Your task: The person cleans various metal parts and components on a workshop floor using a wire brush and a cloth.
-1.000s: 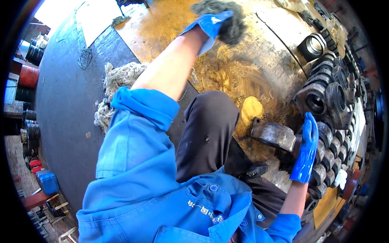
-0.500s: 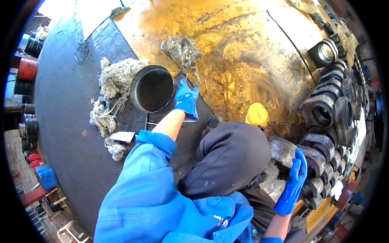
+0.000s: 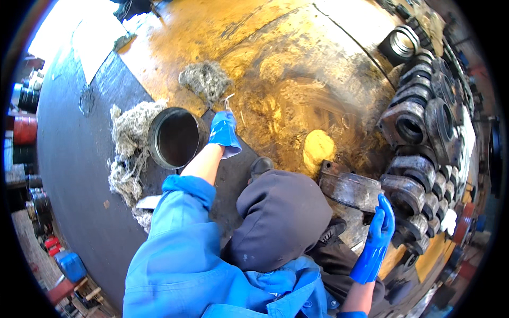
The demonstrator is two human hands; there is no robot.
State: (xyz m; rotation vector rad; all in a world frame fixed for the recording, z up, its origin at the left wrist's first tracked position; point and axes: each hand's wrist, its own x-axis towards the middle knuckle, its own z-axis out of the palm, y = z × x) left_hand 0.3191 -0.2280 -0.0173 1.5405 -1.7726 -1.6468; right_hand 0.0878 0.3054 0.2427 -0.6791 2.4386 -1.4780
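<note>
My left hand [image 3: 224, 133], in a blue rubber glove, is closed just right of a round metal tin [image 3: 152, 139] with a dark inside. A thin pale piece with a hooked end [image 3: 229, 100] sticks out beyond its fingers; the rest is hidden in the glove. A wad of grey cotton waste [image 3: 205, 82] lies just past this hand. More stringy waste [image 3: 132, 127] lies left of the tin. My right hand [image 3: 377, 230], gloved too, is held up with fingers stretched and nothing in it, near a curved dark metal part [image 3: 350, 188].
Several heavy cast metal parts [image 3: 411, 124] stand in rows along the right. A yellowish, oil-stained sheet [image 3: 275, 47] covers the far floor, with a yellow round patch [image 3: 319, 148] on it. Dark matting [image 3: 74, 175] spreads at left. My bent knee [image 3: 283, 212] is in the middle.
The view has shifted, so the tin and waste appear further left. My left hand has moved slightly away from the tin, the pale hooked piece going with it. My right hand stays raised and stretched.
</note>
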